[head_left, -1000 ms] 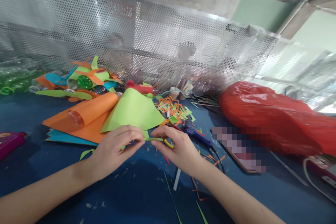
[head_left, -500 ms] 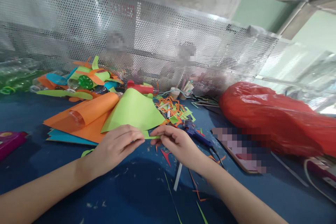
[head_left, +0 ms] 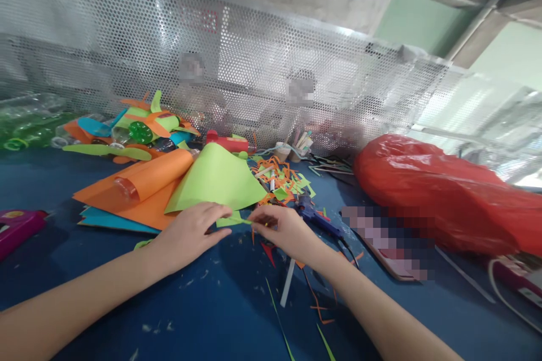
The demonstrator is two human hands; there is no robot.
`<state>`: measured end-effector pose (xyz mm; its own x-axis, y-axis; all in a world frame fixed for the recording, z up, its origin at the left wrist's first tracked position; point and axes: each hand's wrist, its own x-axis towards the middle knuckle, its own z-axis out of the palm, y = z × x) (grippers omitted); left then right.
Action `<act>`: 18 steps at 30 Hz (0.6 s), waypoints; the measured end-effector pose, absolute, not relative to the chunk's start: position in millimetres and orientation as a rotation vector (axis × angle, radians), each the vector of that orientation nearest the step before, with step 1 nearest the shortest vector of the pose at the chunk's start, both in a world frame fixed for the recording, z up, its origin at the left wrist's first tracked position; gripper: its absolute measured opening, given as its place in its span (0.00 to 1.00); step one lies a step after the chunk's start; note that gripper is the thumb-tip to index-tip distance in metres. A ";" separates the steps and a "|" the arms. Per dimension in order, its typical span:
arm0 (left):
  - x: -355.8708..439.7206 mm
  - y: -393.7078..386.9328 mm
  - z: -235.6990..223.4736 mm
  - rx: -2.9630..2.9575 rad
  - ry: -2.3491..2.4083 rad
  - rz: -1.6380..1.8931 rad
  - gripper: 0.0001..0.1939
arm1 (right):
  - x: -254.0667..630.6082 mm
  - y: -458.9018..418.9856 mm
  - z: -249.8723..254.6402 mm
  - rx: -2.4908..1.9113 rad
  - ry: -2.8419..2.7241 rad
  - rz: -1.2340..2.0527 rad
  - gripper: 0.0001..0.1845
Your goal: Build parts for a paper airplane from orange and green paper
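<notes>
A small folded piece of lime-green paper [head_left: 229,220] is held up over the blue table. My right hand [head_left: 285,231] pinches its narrow right end between thumb and fingertips. At its left end, my left hand [head_left: 192,237] has thumb and fingers parted, with the paper showing at the gap; whether a fingertip touches it I cannot tell. Just behind both hands lies a large curved sheet of lime-green paper [head_left: 215,180]. To its left, an orange paper roll [head_left: 154,175] rests on flat orange sheets [head_left: 99,194] and a blue sheet [head_left: 105,219].
A blue glue gun [head_left: 319,219] and a phone [head_left: 385,248] lie right of my hands. Paper scraps [head_left: 282,175] are heaped behind. A red plastic bag [head_left: 436,192] fills the right side; paper-covered bottles [head_left: 148,124] stand back left. Perforated metal screen [head_left: 254,62] behind.
The fingers of my left hand have spread apart and uncovered more of the green paper piece. My right hand has shifted slightly right, keeping its pinch.
</notes>
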<state>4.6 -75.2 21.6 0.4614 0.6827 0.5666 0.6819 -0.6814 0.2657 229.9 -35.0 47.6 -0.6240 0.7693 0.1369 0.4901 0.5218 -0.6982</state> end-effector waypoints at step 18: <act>5.5 -74.3 22.6 2.692 1.246 0.676 0.11 | 228.8 -36.0 45.9 -0.999 -2.453 0.277 0.04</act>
<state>5.5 -74.3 22.6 0.5666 0.7452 0.3516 0.7010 -0.6602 0.2695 228.8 -36.0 45.9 -0.6219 0.7002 0.3506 0.6045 0.7139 -0.3535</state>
